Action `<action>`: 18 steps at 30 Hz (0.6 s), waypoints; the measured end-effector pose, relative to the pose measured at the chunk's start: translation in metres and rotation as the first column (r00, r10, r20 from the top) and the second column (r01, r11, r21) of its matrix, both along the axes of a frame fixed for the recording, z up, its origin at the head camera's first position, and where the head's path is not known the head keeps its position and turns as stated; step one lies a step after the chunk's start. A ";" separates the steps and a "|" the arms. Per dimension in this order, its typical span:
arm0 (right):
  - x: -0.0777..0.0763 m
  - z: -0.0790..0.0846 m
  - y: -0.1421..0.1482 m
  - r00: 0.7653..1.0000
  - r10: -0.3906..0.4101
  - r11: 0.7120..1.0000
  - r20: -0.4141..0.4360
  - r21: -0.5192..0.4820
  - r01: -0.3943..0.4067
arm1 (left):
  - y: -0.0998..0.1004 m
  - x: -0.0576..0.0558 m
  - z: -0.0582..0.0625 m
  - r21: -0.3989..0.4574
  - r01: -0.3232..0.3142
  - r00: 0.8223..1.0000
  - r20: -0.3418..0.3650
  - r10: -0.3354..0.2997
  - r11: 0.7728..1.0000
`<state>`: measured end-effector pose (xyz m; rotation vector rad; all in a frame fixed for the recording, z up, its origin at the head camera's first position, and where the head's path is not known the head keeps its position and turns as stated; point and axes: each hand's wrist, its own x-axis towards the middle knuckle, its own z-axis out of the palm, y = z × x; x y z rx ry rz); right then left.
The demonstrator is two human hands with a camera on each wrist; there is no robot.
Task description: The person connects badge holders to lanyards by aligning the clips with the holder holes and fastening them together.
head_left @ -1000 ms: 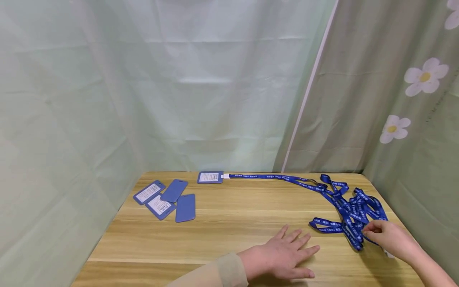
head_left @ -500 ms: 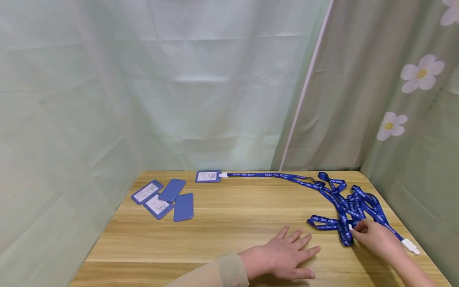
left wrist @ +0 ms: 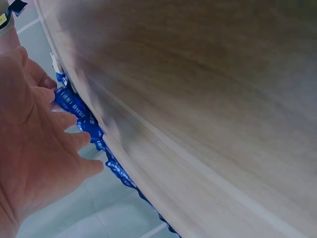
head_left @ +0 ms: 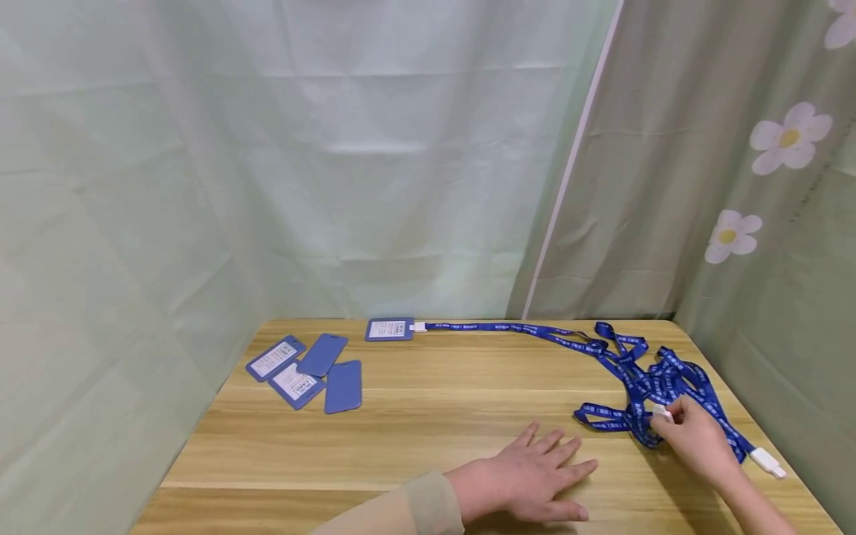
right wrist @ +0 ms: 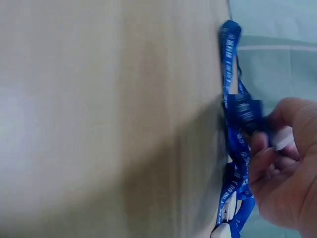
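Observation:
My right hand (head_left: pixel 698 440) pinches a white plastic clip (head_left: pixel 661 412) of a blue lanyard between thumb and fingertips. Around it lies a tangle of blue printed lanyards (head_left: pixel 665 375) at the table's right side. In the right wrist view a blue strap (right wrist: pixel 245 113) runs up to the curled fingers (right wrist: pixel 265 161), and white plastic shows between them. Another white clip (head_left: pixel 767 462) lies near the right table edge, on its own strap. My left hand (head_left: pixel 528 479) is spread flat, palm down, at the front of the table, left of the lanyards, holding nothing.
A blue badge holder (head_left: pixel 390 329) at the back edge is joined to a lanyard stretched to the right. Several loose blue badge holders (head_left: pixel 343 386) lie at the left, some overlapping. Curtains (head_left: pixel 401 186) surround the wooden table (head_left: pixel 435 416).
My right hand has moved slightly left within the tangle and now shows a white clip in its pinch. The other clip has come into view at the right. My left hand has stayed put.

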<state>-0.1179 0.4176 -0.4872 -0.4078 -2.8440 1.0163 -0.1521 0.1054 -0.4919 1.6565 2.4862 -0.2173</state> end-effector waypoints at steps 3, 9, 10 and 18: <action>-0.002 0.004 0.001 0.999 0.018 0.985 -0.030 -0.169 -0.023 | -0.001 -0.001 -0.001 0.004 -0.010 1.000 0.000 0.010 1.000; -0.007 0.005 0.002 0.998 0.029 0.840 0.059 -0.543 0.008 | -0.002 -0.001 0.000 0.005 -0.006 1.000 -0.005 0.006 1.000; -0.008 0.005 0.003 0.997 0.036 0.800 0.068 -0.600 0.012 | -0.001 -0.001 0.000 0.004 -0.005 1.000 -0.007 0.005 1.000; -0.014 0.007 0.001 0.997 0.071 0.591 -0.003 -0.805 -0.045 | -0.002 -0.003 0.000 0.003 -0.019 1.000 0.001 0.019 1.000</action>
